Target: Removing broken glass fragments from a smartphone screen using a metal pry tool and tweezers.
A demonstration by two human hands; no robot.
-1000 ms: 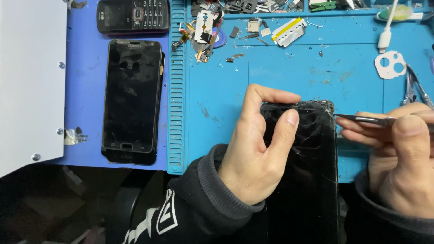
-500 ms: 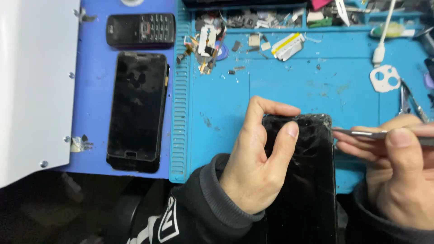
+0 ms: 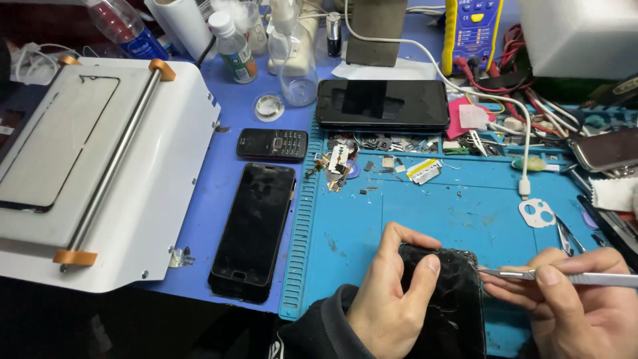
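A black phone with a cracked screen (image 3: 452,292) lies on the blue work mat (image 3: 412,213) at the bottom of the view. My left hand (image 3: 392,299) grips its upper left edge, fingers curled over the glass. My right hand (image 3: 565,306) holds a thin metal blade tool (image 3: 531,274), its tip touching the phone's upper right edge. Dark sleeves cover both wrists.
A second black phone (image 3: 256,229) and a small keypad phone (image 3: 272,143) lie to the left. A white machine (image 3: 93,173) fills the left side. Another phone (image 3: 382,103), bottles (image 3: 232,46), a yellow multimeter (image 3: 472,26), small loose parts (image 3: 385,163) and tweezers (image 3: 565,236) crowd the back and right.
The view has tilted up and pulled back, showing much more of the bench. Both hands stay on the cracked phone with the blade at its right edge.
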